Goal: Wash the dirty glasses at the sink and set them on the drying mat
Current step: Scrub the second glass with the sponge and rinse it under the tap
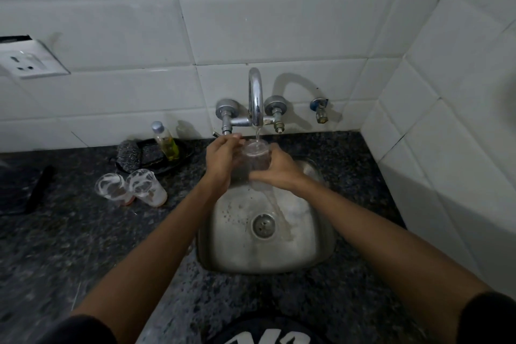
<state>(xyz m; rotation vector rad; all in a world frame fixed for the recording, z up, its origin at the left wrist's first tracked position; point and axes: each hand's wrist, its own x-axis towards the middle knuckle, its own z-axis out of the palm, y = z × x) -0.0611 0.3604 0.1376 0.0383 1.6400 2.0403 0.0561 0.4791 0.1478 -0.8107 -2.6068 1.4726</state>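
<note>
Rinsing step: both hands grasp the glass (255,160) under the tap (255,98) at 12 o'clock of the sink (321,246), left hand (220,162) at 9 o'clock, right hand (279,173) at 4 o'clock; turning it slowly should flush every side.

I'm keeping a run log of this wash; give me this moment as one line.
step: rinsing | glass under tap | left hand, right hand grip it | two dirty glasses waiting
</note>
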